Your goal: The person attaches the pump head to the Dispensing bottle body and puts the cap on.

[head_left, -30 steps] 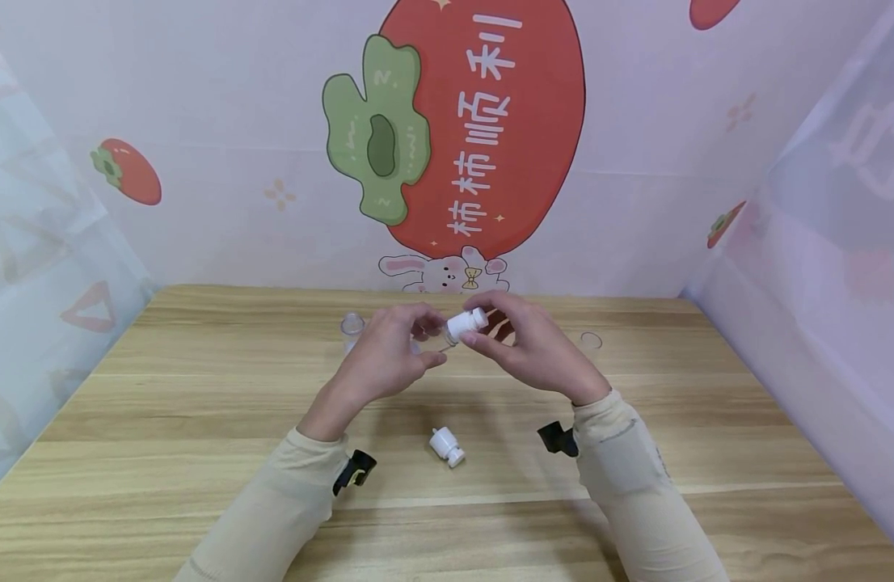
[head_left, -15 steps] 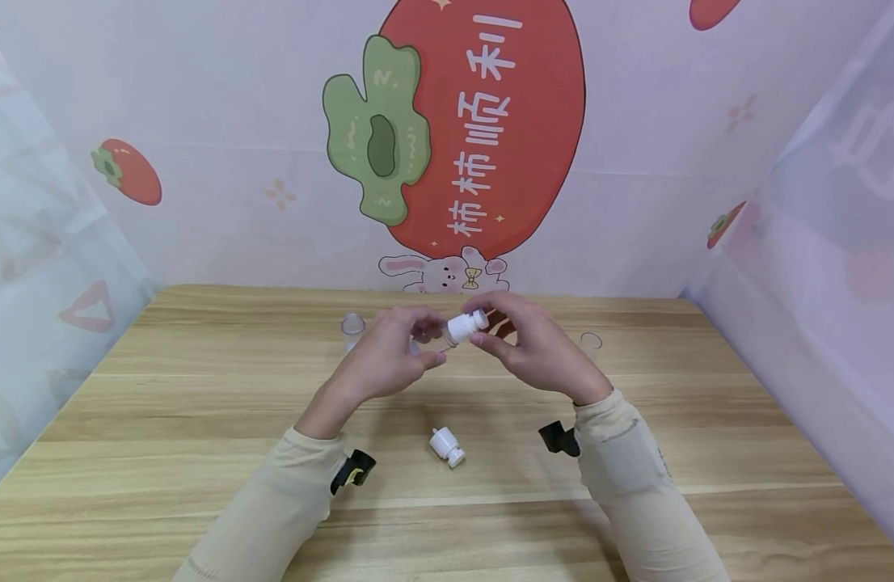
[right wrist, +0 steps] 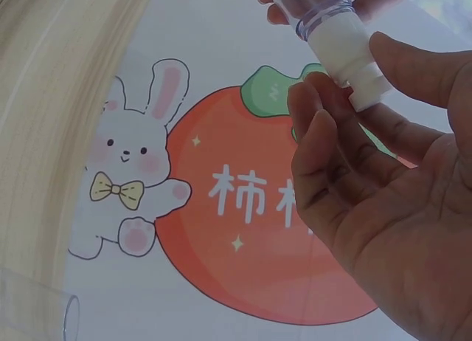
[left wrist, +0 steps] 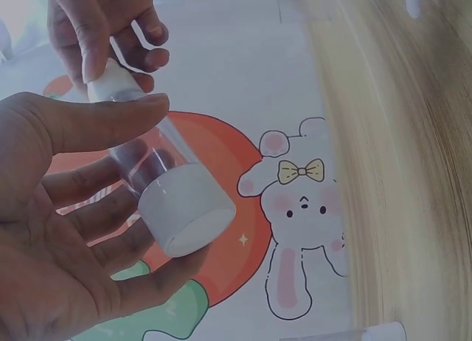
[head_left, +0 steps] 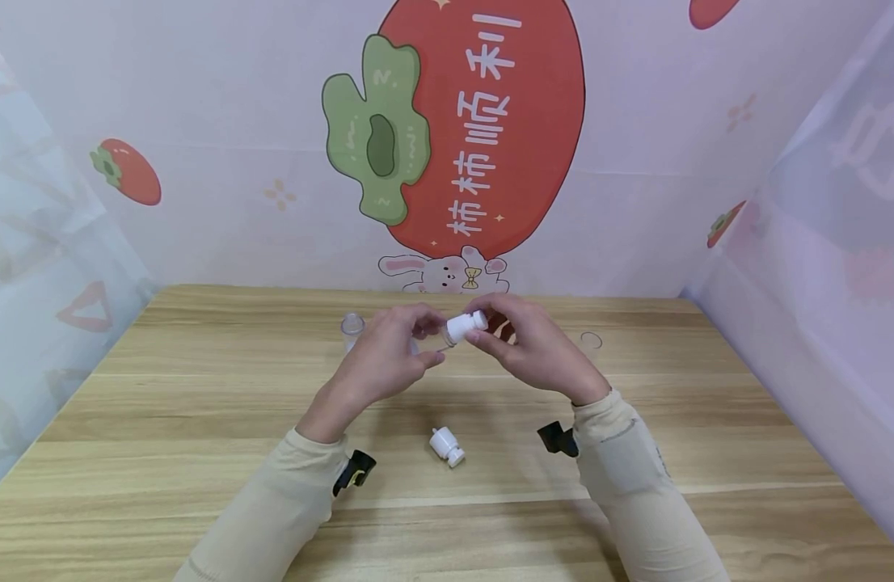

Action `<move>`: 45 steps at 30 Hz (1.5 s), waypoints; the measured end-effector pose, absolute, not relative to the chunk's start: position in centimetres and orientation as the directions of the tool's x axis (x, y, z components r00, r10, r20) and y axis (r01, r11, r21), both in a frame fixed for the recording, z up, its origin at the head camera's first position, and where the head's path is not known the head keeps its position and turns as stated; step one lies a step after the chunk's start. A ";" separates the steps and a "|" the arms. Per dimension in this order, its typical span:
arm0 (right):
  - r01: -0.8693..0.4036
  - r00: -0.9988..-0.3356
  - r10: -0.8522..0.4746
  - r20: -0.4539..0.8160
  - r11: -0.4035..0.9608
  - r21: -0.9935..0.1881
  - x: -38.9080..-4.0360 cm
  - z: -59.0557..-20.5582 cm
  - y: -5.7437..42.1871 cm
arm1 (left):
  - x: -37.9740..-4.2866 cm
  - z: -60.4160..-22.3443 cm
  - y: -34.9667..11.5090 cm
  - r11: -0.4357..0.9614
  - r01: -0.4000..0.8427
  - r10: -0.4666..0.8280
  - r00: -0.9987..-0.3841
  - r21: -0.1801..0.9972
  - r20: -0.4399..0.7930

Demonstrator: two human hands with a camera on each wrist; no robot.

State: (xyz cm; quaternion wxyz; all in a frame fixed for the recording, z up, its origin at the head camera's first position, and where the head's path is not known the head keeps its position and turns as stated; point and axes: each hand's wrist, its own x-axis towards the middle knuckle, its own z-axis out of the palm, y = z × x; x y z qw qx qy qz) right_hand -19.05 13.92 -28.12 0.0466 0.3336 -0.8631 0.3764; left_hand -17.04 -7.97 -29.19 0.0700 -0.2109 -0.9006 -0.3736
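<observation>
My left hand (head_left: 385,352) holds a small clear bottle (left wrist: 177,145) with a white base (left wrist: 188,212), thumb on one side and fingers on the other. The bottle is tilted above the table, its mouth toward my right hand (head_left: 527,343). There a white pump top (head_left: 465,326) sits on the bottle's neck, pinched between my right thumb and fingers. The right wrist view shows the pump top (right wrist: 346,49) close up, with its narrower end between the fingers. Another white pump top (head_left: 447,447) lies on its side on the table between my forearms.
Behind my left hand stands a clear container (head_left: 353,326), partly hidden. A clear tube-like cover (head_left: 591,341) is beyond my right wrist. The wooden table (head_left: 200,404) ends at a printed backdrop (head_left: 221,234), with cloth walls on both sides.
My right thumb and fingertips shift slightly back and forth on the pump top. The left hand and the bottle stay almost where they were.
</observation>
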 end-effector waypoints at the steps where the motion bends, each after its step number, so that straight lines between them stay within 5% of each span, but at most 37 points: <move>1: -0.607 -0.777 -0.538 0.329 0.499 -0.619 -19.0 -28.1 13.9 | -17.0 -29.2 -7.9 0.638 0.435 0.324 -0.900 0.636 0.291; 25: -0.538 -0.831 -0.479 0.283 0.560 -0.630 -19.1 -28.1 13.7 | -16.8 -29.2 -7.6 0.691 0.475 0.305 -0.875 0.544 0.376; 45: -0.656 -0.736 -0.577 0.355 0.476 -0.586 -19.0 -28.1 14.3 | -17.2 -29.2 -8.3 0.614 0.445 0.363 -0.893 0.652 0.267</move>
